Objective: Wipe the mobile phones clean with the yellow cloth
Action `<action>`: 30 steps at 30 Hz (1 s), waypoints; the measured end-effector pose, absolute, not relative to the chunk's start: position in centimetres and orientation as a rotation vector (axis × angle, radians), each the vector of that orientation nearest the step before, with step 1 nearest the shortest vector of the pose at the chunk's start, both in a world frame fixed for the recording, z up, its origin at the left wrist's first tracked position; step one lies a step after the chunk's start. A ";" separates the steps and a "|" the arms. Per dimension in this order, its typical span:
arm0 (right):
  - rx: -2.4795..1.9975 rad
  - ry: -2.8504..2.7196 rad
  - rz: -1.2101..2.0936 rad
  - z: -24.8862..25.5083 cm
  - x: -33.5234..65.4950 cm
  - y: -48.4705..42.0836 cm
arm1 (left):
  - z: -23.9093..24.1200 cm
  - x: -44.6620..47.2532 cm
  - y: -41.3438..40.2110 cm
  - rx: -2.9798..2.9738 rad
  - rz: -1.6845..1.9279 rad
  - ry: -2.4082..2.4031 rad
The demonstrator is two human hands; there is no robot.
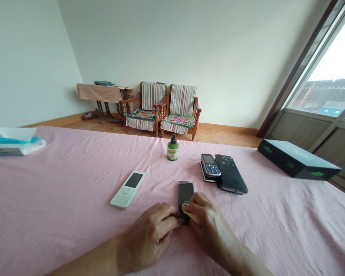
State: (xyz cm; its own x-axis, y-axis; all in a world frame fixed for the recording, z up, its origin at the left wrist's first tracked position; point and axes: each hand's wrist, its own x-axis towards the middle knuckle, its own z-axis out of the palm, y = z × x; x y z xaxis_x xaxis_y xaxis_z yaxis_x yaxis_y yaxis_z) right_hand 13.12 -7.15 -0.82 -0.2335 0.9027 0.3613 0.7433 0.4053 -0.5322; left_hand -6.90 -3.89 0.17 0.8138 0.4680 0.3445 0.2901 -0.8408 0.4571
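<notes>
A dark keypad phone (pixel 186 190) lies on the pink cloth between my two hands. My left hand (pixel 152 232) grips the phone's lower left edge with its fingertips. In my right hand (pixel 209 220) is a small yellowish cloth (pixel 193 217), pressed by the fingers onto the phone's lower half, which it partly hides. To the left lies a white keypad phone (pixel 128 189), face up. Beyond my right hand, a silver-and-dark keypad phone (pixel 211 165) rests on top of another phone, next to a large black smartphone (pixel 231 174).
A green bottle (pixel 173 149) with a black cap stands past the phones. A tissue pack (pixel 14 142) sits at the far left, a black box (pixel 299 159) at the right. Pink cloth (pixel 74 184) covers the table. Behind stand two wooden chairs (pixel 178 103) and a covered sewing table (pixel 103 92).
</notes>
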 end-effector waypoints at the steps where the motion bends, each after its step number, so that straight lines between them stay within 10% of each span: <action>1: -1.404 -2.036 0.326 -0.7 13.3 -7.2 | 0.2 -6.9 -3.9 2.614 0.638 0.563; 30: -1.420 -2.035 0.351 -0.2 13.6 -6.9 | 0.4 -6.8 -3.8 2.623 0.683 0.546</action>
